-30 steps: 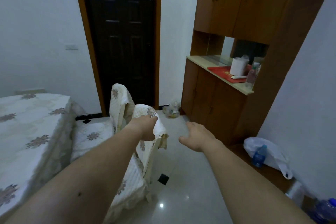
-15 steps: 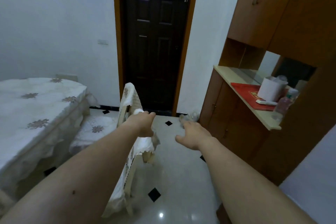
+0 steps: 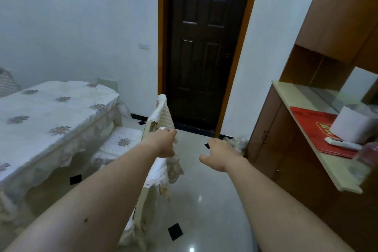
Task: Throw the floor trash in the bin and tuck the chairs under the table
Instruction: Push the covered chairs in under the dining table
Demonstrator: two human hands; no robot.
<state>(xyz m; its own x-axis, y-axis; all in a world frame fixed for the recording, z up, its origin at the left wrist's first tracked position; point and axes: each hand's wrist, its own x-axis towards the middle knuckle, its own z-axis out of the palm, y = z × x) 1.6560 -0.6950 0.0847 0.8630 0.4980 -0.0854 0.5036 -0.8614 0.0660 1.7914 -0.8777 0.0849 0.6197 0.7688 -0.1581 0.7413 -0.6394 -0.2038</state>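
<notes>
So the left hand [image 3: 163, 143] grips the near chair [image 3: 161, 170] by its backrest top, and the table [image 3: 51, 112] sits right off to the chair's left, so that's probably the push direction, while the right hand [image 3: 221, 155] hovers open on the far side, holding nothing.

The left hand [image 3: 163, 144] hides its fingertips over the near chair [image 3: 160, 172] top (where it grips); bottle [image 3: 367, 155] blurred, cut by the right edge; crumpled bag [image 3: 239, 141] half behind the right hand [image 3: 219, 154]

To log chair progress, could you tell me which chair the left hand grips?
The nearer chair, gripped at its backrest top by the left hand; the farther chair stands beyond it.
</notes>
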